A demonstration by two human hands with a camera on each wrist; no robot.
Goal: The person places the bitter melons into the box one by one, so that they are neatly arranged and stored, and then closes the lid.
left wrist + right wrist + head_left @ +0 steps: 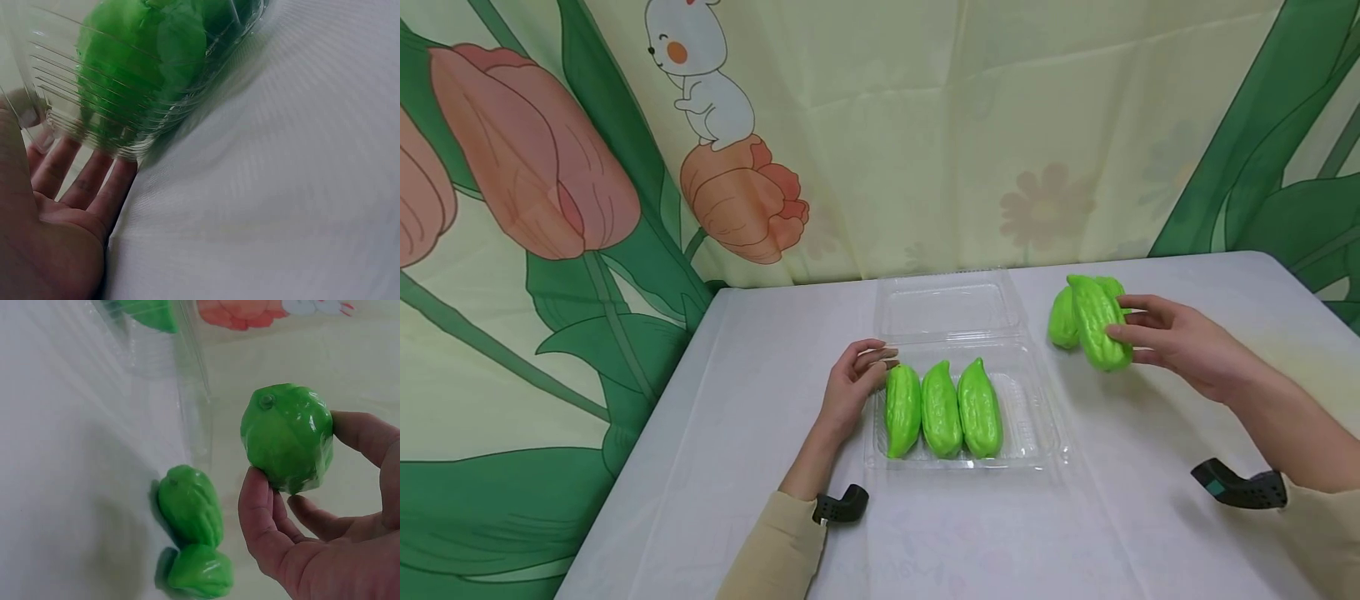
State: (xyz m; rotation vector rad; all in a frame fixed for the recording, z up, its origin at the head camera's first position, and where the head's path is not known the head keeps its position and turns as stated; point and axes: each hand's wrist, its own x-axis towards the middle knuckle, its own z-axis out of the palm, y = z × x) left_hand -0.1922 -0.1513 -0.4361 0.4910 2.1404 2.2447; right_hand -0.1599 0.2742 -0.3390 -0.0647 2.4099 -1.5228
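Your right hand (pixel 1180 343) had its fingers (pixel 259 515) and thumb curled around a green bitter gourd (pixel 1099 332), holding it clear of the counter (pixel 760 375); the right wrist view showed the gourd's blunt end pinched between thumb and fingertips. Just behind it, two more gourds (pixel 190 534) lay on the counter, touching each other. Your left hand (pixel 853 387) rested at the left wall of the clear plastic box (pixel 1037 417), fingers (pixel 87 181) nearly straight and pressed against its ribbed side, gripping nothing. Inside the box, three gourds (pixel 943 408) lay side by side, packed toward the left, leaving the right part bare. The box's hinged lid (pixel 951 308) lay open and flat behind it. A floral cloth with a rabbit (pixel 700 75) hung behind the counter.
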